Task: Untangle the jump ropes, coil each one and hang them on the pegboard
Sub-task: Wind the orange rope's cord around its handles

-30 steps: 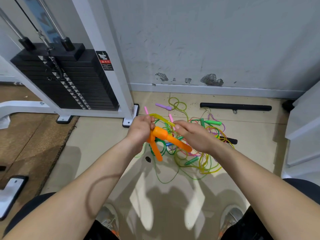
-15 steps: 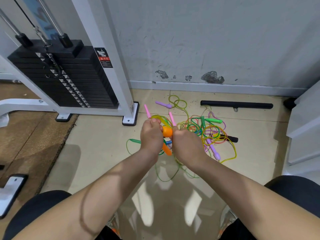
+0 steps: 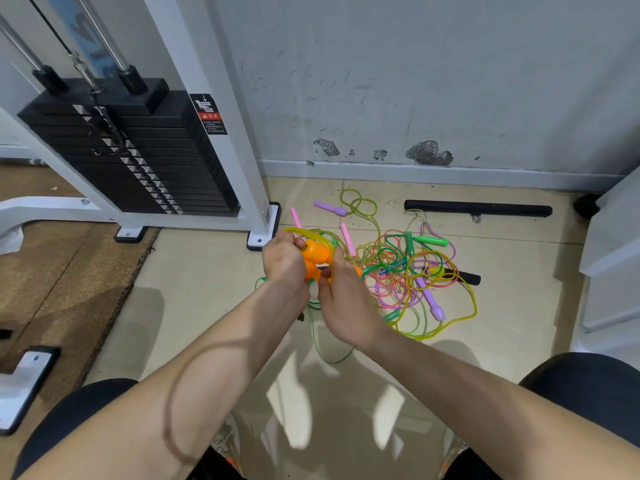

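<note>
A tangle of coloured jump ropes (image 3: 408,271) lies on the tiled floor by the wall, with pink (image 3: 347,239), green (image 3: 431,241) and purple (image 3: 430,299) handles in it. My left hand (image 3: 284,263) grips the orange handles (image 3: 314,252) together with a yellow rope loop (image 3: 308,233) above the pile. My right hand (image 3: 341,299) is close beside it, fingers curled on the yellow rope and the lower orange handle. No pegboard is in view.
A white weight machine (image 3: 204,109) with a black weight stack (image 3: 131,157) stands at the left, its foot close to my hands. A black bar (image 3: 478,208) lies along the wall. White furniture (image 3: 613,251) stands at the right. My knees frame the bottom.
My hands have come close together over the pile. The orange handles, spread and pointing down-right a second ago, are now bunched in my left hand, with the rope drawn in.
</note>
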Tool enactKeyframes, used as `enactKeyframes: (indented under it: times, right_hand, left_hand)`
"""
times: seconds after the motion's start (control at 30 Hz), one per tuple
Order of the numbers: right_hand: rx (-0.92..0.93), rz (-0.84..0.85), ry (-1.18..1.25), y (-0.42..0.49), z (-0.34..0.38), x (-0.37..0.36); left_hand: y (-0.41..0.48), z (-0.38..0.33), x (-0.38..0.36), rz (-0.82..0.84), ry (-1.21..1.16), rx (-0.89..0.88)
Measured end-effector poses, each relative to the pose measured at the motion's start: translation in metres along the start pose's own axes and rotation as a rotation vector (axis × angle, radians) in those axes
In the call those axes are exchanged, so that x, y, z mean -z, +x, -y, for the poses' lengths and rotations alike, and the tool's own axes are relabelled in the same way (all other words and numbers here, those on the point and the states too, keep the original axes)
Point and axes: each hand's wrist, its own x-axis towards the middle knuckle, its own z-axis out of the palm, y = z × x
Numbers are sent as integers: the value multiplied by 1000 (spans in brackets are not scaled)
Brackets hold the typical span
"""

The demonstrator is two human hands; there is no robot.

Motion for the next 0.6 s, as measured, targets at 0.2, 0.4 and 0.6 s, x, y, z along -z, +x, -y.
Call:
enactKeyframes:
  times: [0.2,0.4,0.6]
  right_hand:
    - [-27,-220,134,-18,6,-7]
    - [7,-224,233,-15,3,-6]
    - [-14,-112,387,-15,3,-6]
  left_hand:
    - [-1,-10,-2,-40,-109,95]
    - [-7,-17,-1,-33,-166,77]
    - [-6,-26,4,-29,-251,88]
